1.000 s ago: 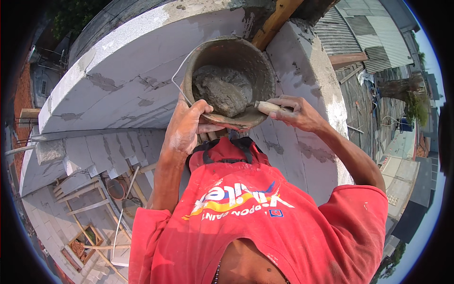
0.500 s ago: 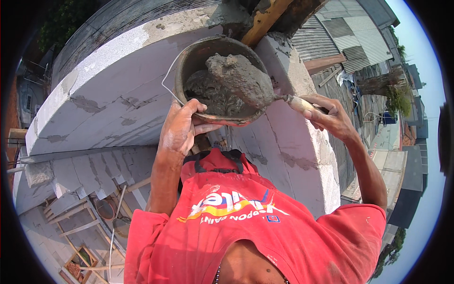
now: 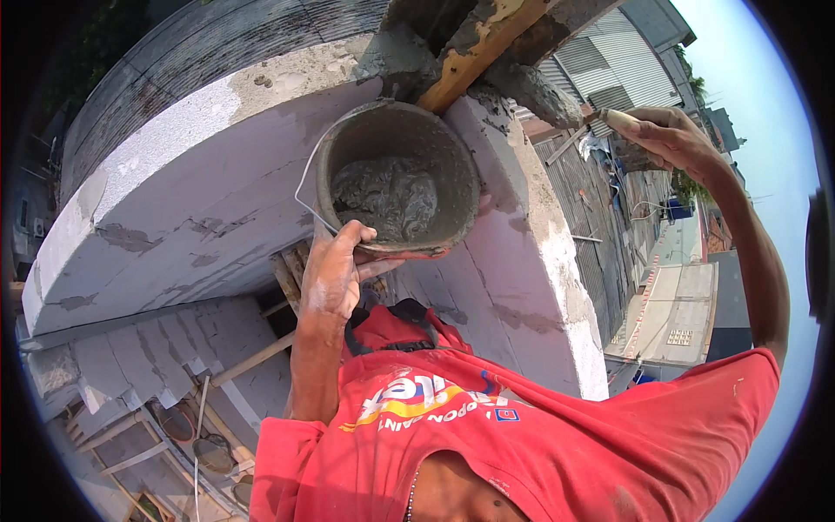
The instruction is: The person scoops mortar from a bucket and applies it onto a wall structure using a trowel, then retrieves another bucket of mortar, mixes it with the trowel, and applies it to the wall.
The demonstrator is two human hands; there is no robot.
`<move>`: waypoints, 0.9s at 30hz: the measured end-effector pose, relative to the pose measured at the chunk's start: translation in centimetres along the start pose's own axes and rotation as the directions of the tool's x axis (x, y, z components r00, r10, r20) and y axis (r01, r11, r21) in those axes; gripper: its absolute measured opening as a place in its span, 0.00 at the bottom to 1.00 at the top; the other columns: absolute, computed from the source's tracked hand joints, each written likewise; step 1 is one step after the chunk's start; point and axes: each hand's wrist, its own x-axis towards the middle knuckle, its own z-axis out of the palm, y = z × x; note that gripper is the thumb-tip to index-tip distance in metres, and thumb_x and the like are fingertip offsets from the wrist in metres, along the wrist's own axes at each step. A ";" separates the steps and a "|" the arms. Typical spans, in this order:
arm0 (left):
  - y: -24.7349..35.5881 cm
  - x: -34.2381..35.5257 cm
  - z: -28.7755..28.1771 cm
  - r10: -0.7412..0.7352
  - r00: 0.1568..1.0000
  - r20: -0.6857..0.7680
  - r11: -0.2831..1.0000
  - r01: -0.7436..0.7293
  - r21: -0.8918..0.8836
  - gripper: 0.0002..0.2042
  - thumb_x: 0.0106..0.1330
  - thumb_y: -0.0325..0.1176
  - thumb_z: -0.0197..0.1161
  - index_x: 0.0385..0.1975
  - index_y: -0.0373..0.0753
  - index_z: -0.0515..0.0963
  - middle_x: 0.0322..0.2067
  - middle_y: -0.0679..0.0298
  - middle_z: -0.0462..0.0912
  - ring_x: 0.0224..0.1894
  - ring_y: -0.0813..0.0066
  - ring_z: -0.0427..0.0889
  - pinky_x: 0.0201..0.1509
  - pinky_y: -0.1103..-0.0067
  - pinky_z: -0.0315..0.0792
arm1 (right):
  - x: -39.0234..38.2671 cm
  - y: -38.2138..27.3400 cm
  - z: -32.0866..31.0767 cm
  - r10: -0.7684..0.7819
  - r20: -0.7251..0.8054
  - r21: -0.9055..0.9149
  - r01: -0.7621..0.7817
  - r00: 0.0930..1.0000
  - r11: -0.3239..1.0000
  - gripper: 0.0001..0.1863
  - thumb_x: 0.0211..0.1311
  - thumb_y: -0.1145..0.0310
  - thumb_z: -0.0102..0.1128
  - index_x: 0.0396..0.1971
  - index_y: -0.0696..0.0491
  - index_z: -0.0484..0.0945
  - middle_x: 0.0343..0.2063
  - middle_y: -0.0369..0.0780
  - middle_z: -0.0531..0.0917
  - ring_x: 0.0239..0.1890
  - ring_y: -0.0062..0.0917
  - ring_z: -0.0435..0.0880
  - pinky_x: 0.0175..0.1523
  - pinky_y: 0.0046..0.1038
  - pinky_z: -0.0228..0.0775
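Note:
Wet grey mortar (image 3: 387, 196) lies in the bottom of a dirty bucket (image 3: 461, 178) with a wire bail. My left hand (image 3: 335, 270) grips the bucket's lower-left rim, thumb on top and fingers beneath. At the upper right my right hand (image 3: 674, 139) is closed around the pale handle of a trowel (image 3: 622, 122). The blade carries a lump of mortar (image 3: 544, 96) beside a mortar-smeared timber beam (image 3: 474, 48) at the top of the block wall; whether it touches that surface I cannot tell.
A curved block wall (image 3: 191, 183) bends round the left, and another block wall (image 3: 522, 296) runs down the right. Corrugated roofs (image 3: 600, 61) and rooftops below lie beyond. At the lower left are wooden poles (image 3: 252, 357), containers (image 3: 209, 452) and more blockwork.
My right hand first scooped mortar up out of the bucket, then carried the loaded trowel up and rightward to the beam area. The bucket, still in my left hand, now holds less mortar.

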 end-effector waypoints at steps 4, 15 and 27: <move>-0.8 0.0 -0.3 0.033 0.997 -0.064 0.999 -0.030 0.041 0.10 0.66 0.28 0.56 0.36 0.24 0.74 0.39 0.41 0.83 0.39 0.45 0.88 0.47 0.57 0.87 | 10.6 -6.7 -2.2 0.013 0.153 -0.064 -0.004 0.988 0.998 0.31 0.64 0.46 0.65 0.50 0.61 0.81 0.20 0.39 0.82 0.14 0.17 0.77 0.17 0.20 0.69; -0.2 -0.9 -1.5 0.058 0.992 -0.108 0.979 -0.035 0.200 0.10 0.68 0.29 0.55 0.37 0.26 0.73 0.38 0.41 0.83 0.38 0.46 0.88 0.47 0.57 0.87 | 1.4 -9.9 0.1 0.129 0.060 -0.305 -0.104 0.990 0.947 0.15 0.62 0.57 0.62 0.23 0.52 0.78 0.21 0.34 0.76 0.23 0.18 0.73 0.30 0.26 0.66; 3.1 -3.9 0.8 0.032 0.999 -0.027 0.874 -0.015 0.485 0.22 0.64 0.27 0.53 0.58 0.30 0.62 0.42 0.56 0.77 0.37 0.63 0.87 0.41 0.67 0.88 | -1.2 -7.1 18.5 -0.437 0.032 -0.553 0.380 0.899 0.742 0.19 0.59 0.64 0.64 0.50 0.51 0.82 0.43 0.41 0.85 0.44 0.37 0.86 0.50 0.39 0.79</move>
